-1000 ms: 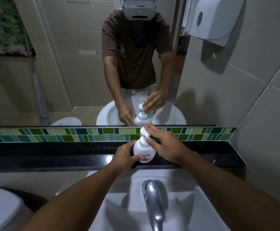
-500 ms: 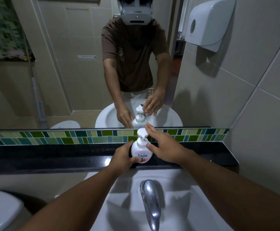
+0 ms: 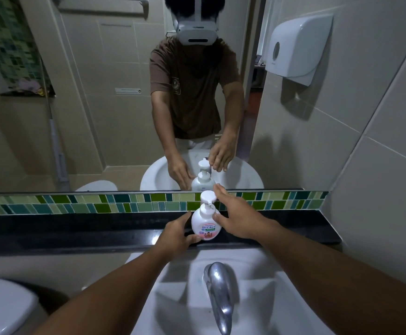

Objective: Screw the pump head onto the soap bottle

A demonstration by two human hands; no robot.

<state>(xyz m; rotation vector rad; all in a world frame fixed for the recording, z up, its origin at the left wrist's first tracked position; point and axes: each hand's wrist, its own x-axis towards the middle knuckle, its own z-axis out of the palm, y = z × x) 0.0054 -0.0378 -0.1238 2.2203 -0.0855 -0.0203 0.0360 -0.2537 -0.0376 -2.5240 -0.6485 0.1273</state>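
A white soap bottle (image 3: 206, 223) with a pink and green label stands upright on the black ledge (image 3: 76, 228) behind the basin. Its white pump head (image 3: 208, 197) sits on the neck, nozzle turned toward me. My left hand (image 3: 176, 234) wraps the bottle's lower left side, thumb under its base edge. My right hand (image 3: 239, 217) is just right of the pump with fingers spread; the forefinger reaches past the pump top and the thumb tip rests by the bottle's shoulder. It grips nothing.
A chrome tap (image 3: 218, 293) rises from the white basin (image 3: 269, 310) right below my arms. The mirror (image 3: 100, 117) stands just behind the bottle above a green tile strip (image 3: 100, 204). A paper dispenser (image 3: 296, 49) hangs on the right wall. A toilet lid (image 3: 1, 308) is lower left.
My right hand's fingers have come off the pump head and collar and spread apart. My left hand still holds the bottle. The head camera has tilted up slightly.
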